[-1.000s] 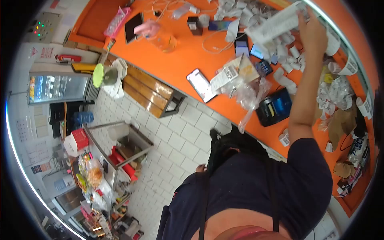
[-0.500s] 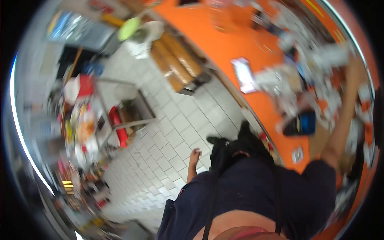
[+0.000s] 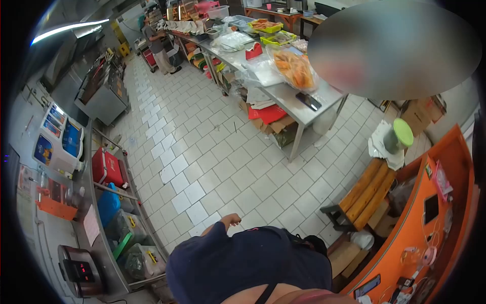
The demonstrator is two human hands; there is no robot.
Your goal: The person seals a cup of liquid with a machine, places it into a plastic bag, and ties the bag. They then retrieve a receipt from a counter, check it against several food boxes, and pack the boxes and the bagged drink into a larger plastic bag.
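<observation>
My left hand [image 3: 231,220] hangs in front of my body over the tiled floor. It holds nothing; its fingers are loosely bent and apart. My right hand is out of view. To my right curves an orange counter [image 3: 392,256]. On it lie a phone [image 3: 367,286] with a lit screen, a dark tablet-like device [image 3: 431,209] and several white cables [image 3: 430,235]. A wooden slatted bench [image 3: 368,192] stands beside the counter.
A steel table [image 3: 329,101] ahead holds a bag of orange food [image 3: 293,69] and a dark phone [image 3: 308,101]. Left, a steel counter [image 3: 109,273] carries an electric cooker [image 3: 81,271]; a red cooler [image 3: 107,167] sits below. Another person [image 3: 157,45] stands far back.
My view has swung left, away from the orange counter, to the long room. My right hand, which was reaching over the counter, has left view. My left hand stays empty.
</observation>
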